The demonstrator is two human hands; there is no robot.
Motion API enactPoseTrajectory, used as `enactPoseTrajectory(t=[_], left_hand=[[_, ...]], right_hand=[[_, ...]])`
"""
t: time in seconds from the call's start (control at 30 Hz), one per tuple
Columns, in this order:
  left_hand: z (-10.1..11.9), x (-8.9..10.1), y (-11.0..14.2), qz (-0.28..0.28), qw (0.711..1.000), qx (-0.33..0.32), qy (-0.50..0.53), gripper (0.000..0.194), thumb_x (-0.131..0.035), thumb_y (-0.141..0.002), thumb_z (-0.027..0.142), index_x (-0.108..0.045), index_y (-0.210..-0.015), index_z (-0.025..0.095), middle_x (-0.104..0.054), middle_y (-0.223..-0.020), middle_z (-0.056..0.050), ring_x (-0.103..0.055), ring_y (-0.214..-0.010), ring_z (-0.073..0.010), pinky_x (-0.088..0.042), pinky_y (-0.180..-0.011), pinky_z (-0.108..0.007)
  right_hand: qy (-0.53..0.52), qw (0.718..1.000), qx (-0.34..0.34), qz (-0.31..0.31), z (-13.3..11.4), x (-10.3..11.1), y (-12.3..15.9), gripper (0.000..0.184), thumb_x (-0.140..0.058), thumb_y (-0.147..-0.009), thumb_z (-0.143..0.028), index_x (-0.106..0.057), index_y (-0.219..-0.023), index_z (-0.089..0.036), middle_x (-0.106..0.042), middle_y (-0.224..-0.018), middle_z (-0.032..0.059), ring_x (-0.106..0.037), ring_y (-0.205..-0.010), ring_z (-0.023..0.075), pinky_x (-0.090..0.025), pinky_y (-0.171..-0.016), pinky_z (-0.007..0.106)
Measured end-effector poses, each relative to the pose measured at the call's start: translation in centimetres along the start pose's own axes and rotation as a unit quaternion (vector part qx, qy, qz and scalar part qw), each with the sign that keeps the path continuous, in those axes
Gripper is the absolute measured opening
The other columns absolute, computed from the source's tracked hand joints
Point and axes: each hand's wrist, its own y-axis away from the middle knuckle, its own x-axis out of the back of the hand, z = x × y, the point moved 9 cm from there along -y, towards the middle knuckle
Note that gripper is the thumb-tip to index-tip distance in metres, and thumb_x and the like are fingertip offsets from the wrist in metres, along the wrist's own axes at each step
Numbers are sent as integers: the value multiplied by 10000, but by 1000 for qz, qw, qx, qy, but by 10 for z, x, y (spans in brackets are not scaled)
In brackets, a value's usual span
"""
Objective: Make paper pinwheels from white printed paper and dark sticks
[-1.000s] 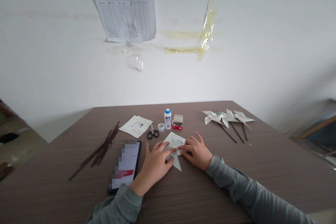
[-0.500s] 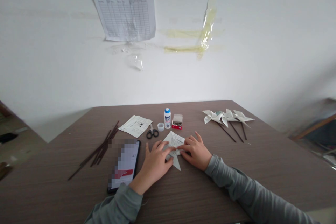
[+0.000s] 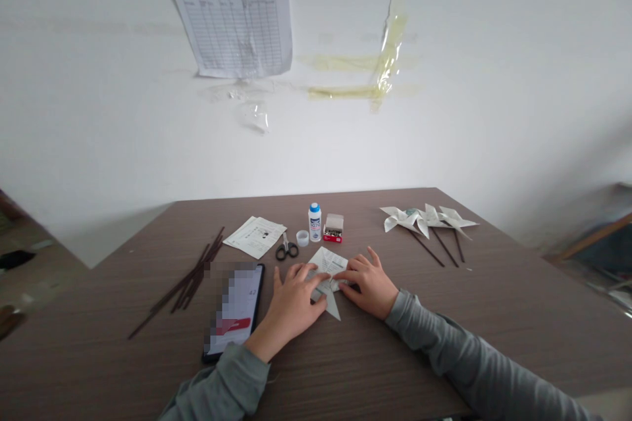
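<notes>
A printed sheet of paper point(image 3: 323, 259), cut and partly bent toward its middle like a pinwheel, lies on the table in front of me. One pointed blade of it sticks out toward me. From the left, my left hand point(image 3: 295, 299) holds the paper down, with fingertips near its centre. My right hand point(image 3: 368, 284) grips the right side, its index finger and thumb meeting the paper close to the left fingertips. What lies under the fingertips is hidden. Black-handled scissors point(image 3: 287, 250) lie just beyond my left hand.
Behind the paper stand a white glue bottle point(image 3: 315, 223), a small cup point(image 3: 303, 238) and a red box of small metal pieces point(image 3: 334, 230). Paper squares point(image 3: 254, 237), brown sticks point(image 3: 190, 281) and a phone point(image 3: 237, 309) lie left. Several paper pinwheels point(image 3: 427, 220) on sticks lie right.
Almost nothing differs. Both hands stay on the paper, with only a very slight shift of the fingertips at its middle.
</notes>
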Motion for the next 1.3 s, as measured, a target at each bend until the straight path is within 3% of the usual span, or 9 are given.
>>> enactPoseTrajectory(t=[0.4, 0.6, 0.73, 0.87, 1.07, 1.3], left_hand=[[2, 3, 0, -3, 1000, 1, -8, 637, -762, -1127, 186, -879, -1718, 393, -787, -1874, -90, -634, -1805, -474, -283, -1578, -933], [2, 1, 1, -8, 1000, 2, -6, 623, -757, -1143, 186, -858, -1735, 350, -773, -1888, -125, -616, -1833, -468, -280, -1568, -956], [1, 1, 1, 8, 1000, 1, 3, 609, -760, -1150, 187, -853, -1720, 381, -805, -1854, -97, -655, -1788, -454, -278, -1571, -944], [2, -1, 3, -11, 1000, 4, 5, 588, -744, -1179, 212, -855, -1729, 389, -764, -1911, -99, -620, -1831, -467, -243, -1568, -968], [3, 0, 5, -13, 1000, 3, 3, 546, -745, -1190, 209, -903, -1674, 407, -741, -1942, -91, -596, -1865, -482, -253, -1550, -987], [2, 0, 4, 1, 1000, -5, -6, 544, -778, -1166, 221, -910, -1650, 432, -787, -1892, -69, -621, -1837, -468, -300, -1554, -965]], right_hand=[[-10, 1000, -18, -19, 0, 1, -1, 332, -902, -1161, -353, -1005, -1475, -384, -941, -1339, 92, -828, -1428, 413, -325, -1562, 901], [-8, 999, -25, -22, 1, 1, -2, 322, -913, -1137, -349, -1014, -1435, -417, -921, -1291, 69, -812, -1395, 426, -352, -1556, 879], [-6, 1000, -18, -11, 3, 0, -1, 304, -908, -1134, -366, -1011, -1412, -434, -922, -1271, 64, -805, -1356, 421, -390, -1529, 883], [-2, 1000, -7, 2, 4, 0, -1, 300, -916, -1127, -366, -1008, -1402, -446, -931, -1245, 54, -808, -1339, 416, -430, -1514, 861], [-11, 1000, -19, -16, 3, 0, -1, 289, -900, -1150, -343, -1014, -1415, -374, -943, -1312, 86, -821, -1400, 424, -358, -1550, 884], [4, 1000, -24, -8, -1, 4, -2, 279, -940, -1114, -328, -1025, -1363, -421, -943, -1247, 68, -830, -1360, 421, -411, -1531, 847]])
